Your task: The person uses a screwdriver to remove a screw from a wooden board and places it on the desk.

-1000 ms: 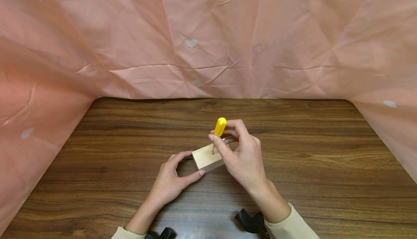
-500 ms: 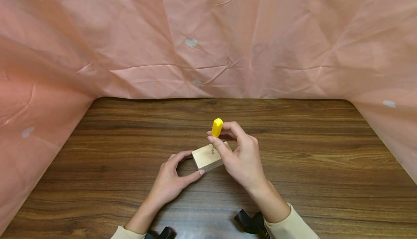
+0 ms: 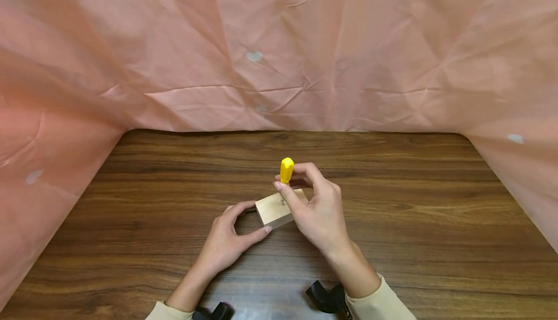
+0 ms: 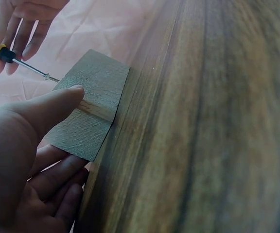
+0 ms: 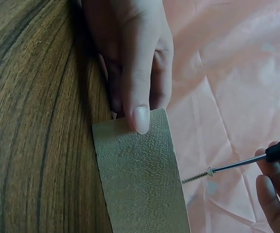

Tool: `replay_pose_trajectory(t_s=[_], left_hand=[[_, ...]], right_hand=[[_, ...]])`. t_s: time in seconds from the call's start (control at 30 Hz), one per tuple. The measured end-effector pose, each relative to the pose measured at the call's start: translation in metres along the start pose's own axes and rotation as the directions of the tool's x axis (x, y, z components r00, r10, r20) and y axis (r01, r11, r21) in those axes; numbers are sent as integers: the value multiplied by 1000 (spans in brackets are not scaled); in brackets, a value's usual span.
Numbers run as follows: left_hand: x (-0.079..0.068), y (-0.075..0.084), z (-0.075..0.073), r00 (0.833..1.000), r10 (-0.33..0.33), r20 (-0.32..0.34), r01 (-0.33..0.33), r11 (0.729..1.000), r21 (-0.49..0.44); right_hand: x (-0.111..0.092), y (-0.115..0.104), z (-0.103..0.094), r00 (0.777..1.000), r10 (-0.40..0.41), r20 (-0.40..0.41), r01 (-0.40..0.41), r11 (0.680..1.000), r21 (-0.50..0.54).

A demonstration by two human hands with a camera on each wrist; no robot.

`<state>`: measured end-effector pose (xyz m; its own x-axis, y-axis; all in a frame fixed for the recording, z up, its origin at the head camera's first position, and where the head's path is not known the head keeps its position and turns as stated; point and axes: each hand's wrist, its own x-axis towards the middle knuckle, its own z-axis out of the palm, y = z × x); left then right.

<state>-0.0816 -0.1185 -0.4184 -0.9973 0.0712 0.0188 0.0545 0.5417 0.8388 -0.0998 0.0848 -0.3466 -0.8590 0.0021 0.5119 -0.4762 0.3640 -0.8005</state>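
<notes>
A pale wooden block (image 3: 273, 209) lies on the table, its left end gripped between thumb and fingers of my left hand (image 3: 228, 240). From its top face stands a screw (image 5: 197, 177), most of its threaded shank showing above the wood. My right hand (image 3: 317, 206) pinches a screwdriver (image 3: 286, 170) with a yellow handle and a black collar. In the right wrist view the metal shaft (image 5: 239, 163) meets the screw head, nearly in line with the screw. The left wrist view shows my left thumb (image 4: 57, 104) pressed on the block's side.
The brown wood-grain table (image 3: 174, 175) spreads out around the block. A pink curtain (image 3: 279, 58) with pale hearts hangs behind it and along both sides. Black wrist mounts (image 3: 327, 298) sit by the cuffs at the front.
The screwdriver handle has swung left from its rightward lean to nearly upright, and my right hand has shifted slightly left with it. The block and my left hand stay almost in place.
</notes>
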Motion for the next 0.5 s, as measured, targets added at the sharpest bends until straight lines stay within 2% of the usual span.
replay_pose_trajectory(t_s=[0.27, 0.5], left_hand=[[0, 0, 0, 1000, -3, 0, 3, 1000, 3], [0, -1, 1, 1000, -6, 1, 6, 1000, 7]], right_hand=[[-1, 1, 0, 999, -43, 5, 43, 999, -6], [-1, 0, -1, 999, -31, 22, 32, 999, -16]])
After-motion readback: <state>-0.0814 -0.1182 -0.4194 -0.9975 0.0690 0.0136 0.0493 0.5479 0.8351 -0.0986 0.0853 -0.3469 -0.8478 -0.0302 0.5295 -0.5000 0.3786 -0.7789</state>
